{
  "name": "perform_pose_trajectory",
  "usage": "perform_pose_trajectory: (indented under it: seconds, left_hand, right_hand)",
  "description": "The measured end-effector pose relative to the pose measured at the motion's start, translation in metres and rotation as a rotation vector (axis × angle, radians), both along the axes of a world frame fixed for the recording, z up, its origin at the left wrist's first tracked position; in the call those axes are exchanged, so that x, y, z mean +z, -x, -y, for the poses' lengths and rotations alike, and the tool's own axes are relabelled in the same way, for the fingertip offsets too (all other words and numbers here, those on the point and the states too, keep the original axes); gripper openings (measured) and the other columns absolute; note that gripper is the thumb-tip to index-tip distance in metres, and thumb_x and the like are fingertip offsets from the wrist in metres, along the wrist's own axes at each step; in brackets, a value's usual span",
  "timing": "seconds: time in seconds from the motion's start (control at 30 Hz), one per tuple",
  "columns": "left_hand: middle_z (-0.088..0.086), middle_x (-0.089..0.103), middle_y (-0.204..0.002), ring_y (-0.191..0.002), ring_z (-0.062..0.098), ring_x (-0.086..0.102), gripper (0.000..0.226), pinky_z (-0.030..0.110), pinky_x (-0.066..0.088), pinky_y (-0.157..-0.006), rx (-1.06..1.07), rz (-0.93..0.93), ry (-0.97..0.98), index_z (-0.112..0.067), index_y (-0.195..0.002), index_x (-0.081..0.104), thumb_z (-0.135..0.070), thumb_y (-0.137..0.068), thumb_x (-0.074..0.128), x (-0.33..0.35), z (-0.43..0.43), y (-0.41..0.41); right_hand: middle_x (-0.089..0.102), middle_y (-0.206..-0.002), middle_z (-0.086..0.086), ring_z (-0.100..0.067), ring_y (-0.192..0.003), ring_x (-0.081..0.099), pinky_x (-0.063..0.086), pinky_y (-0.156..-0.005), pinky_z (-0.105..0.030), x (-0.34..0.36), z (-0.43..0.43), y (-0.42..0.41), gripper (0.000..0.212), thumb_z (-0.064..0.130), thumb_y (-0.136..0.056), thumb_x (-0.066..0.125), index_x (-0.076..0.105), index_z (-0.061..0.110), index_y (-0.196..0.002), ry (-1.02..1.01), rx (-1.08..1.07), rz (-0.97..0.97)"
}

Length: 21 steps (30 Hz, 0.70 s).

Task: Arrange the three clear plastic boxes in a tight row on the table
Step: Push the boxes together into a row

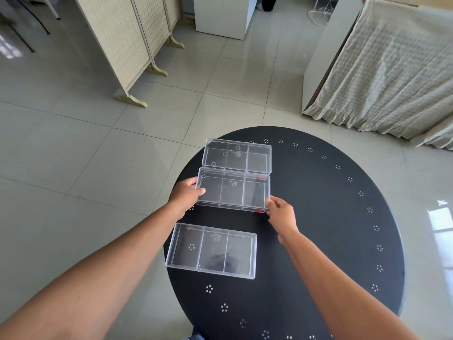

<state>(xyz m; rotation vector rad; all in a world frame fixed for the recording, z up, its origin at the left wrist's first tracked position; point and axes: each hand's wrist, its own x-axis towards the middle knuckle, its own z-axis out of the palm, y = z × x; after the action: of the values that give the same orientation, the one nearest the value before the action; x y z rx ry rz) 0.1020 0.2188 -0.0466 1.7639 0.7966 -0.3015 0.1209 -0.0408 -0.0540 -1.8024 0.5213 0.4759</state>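
Note:
Three clear plastic boxes with inner dividers lie on a round black table [318, 229]. The far box [237, 155] sits near the table's far left edge. The middle box [232, 190], with a small red label at its near right corner, touches the far box's near side. My left hand [186, 195] grips its left end, thumb on top. My right hand [282, 214] pinches its near right corner. The near box [212, 250] lies apart, a gap of bare table between it and the middle box.
The table's left edge runs close under the boxes' left ends. Beyond lie a grey tiled floor, a folding wicker screen [127, 45], a white cabinet [223, 15] and a cloth-draped piece of furniture [382, 69] at the right.

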Motion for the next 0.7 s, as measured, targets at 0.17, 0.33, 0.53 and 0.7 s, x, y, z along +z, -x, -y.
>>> perform_pose_trajectory:
  seconds: [0.17,0.33,0.53,0.7]
  left_hand:
    - [0.004,0.063,-0.131,-0.113,0.023,0.063,0.056,0.044,0.050,-0.101,-0.018,-0.012,-0.015,-0.024,-0.141,0.051,-0.019,-0.087,0.064,-0.0036,-0.0008,-0.0018]
    - [0.004,0.063,-0.132,-0.110,0.023,0.064,0.057,0.042,0.053,-0.096,-0.018,-0.017,-0.023,-0.024,-0.142,0.050,-0.020,-0.087,0.065,-0.0031,-0.0017,-0.0017]
    - [0.007,0.062,-0.133,-0.111,0.026,0.064,0.057,0.039,0.055,-0.091,-0.022,-0.021,-0.016,-0.024,-0.143,0.048,-0.019,-0.088,0.064,-0.0011,-0.0005,-0.0023]
    - [0.007,0.062,-0.133,-0.112,0.026,0.063,0.057,0.041,0.053,-0.096,-0.015,-0.028,-0.011,-0.022,-0.143,0.047,-0.017,-0.089,0.063,-0.0008,0.0010,-0.0023]
  right_hand:
    - [0.062,-0.081,0.006,-0.015,-0.081,0.054,0.045,-0.079,-0.030,-0.0022,-0.0003,-0.0009,0.027,0.024,-0.100,0.045,0.064,0.017,-0.118,0.021,0.000,-0.002]
    - [0.063,-0.085,0.005,-0.015,-0.081,0.054,0.042,-0.073,-0.027,-0.0025,-0.0021,-0.0019,0.029,0.023,-0.100,0.043,0.065,0.016,-0.118,0.049,0.012,0.006]
    - [0.056,-0.074,0.008,-0.011,-0.065,0.046,0.038,-0.062,-0.024,-0.0054,-0.0020,-0.0036,0.032,0.022,-0.100,0.040,0.064,0.012,-0.119,0.052,0.015,-0.025]
    - [0.054,-0.076,0.008,-0.011,-0.066,0.045,0.039,-0.062,-0.025,-0.0045,-0.0023,-0.0046,0.033,0.022,-0.100,0.039,0.062,0.012,-0.121,0.063,0.013,-0.033]
